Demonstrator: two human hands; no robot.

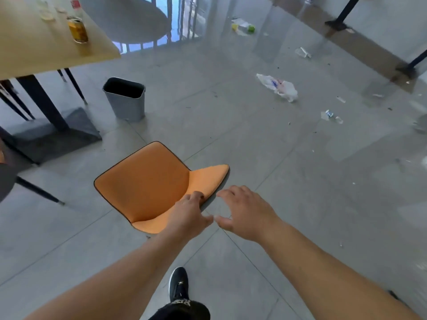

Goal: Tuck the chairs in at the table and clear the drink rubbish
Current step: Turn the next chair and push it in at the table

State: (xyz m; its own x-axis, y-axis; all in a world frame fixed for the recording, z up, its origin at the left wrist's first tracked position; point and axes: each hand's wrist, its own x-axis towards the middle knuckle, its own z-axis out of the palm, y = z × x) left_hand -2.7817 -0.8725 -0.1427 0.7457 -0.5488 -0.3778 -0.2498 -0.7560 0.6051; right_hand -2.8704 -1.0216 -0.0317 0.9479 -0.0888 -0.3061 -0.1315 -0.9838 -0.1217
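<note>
Head view, single entry.

Chair [147, 183]: orange seat and backrest, stood on the grey tiled floor [277, 181], well apart from the table, seat facing toward it. Not yet tucked in.

Table [46, 42]: pale wood top, upper left, on a dark pedestal. Carried a yellow drink can [78, 30] near its edge, plus a bottle and what looked like clear cups further back, too blurred to list exactly.

Bin [126, 98]: grey, open-topped, on the floor just beside the table's base.

Left hand [188, 213]: laid on the top edge of the chair's backrest, fingers curled over it in a light hold.

Right hand [242, 211]: just beside the backrest, not touching, fingers spread wide and holding nothing.

Floor litter: a crumpled plastic bag [279, 86] and a small clear bottle [332, 115], well apart from the chair; more scraps farther off.

Handling note, as judgement: both hands belonged on the backrest, set apart along its edge, so the push ran straight. The chair wanted steering left toward the table, clear of the bin and the pedestal.
</note>
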